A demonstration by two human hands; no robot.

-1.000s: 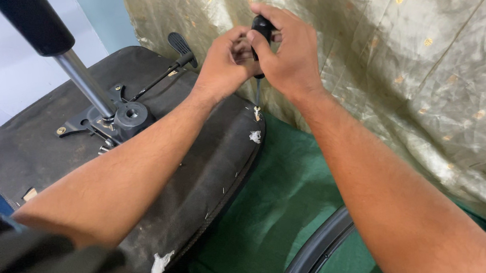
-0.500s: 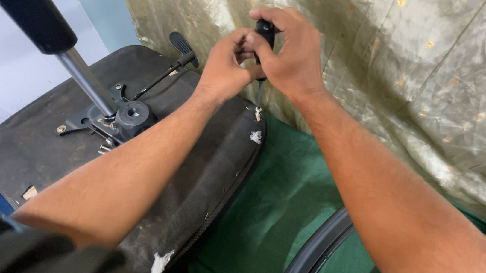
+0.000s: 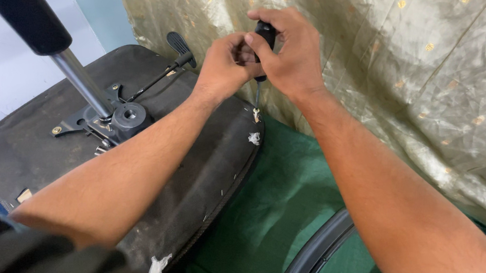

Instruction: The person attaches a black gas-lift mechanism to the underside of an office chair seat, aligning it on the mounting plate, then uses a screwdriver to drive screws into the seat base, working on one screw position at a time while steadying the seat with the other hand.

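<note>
A black-handled screwdriver with a thin steel shaft (image 3: 260,56) stands nearly upright, its tip on a small pale screw (image 3: 256,116) at the edge of an upturned dark, scuffed chair seat base (image 3: 33,146). Both hands wrap the handle: the right hand (image 3: 289,53) closes over its top, the left hand (image 3: 226,66) pinches just beside it. A chrome gas-lift column (image 3: 78,81) rises from the base's middle. Gold patterned fabric (image 3: 414,46) hangs behind; green cloth (image 3: 275,211) lies below.
</note>
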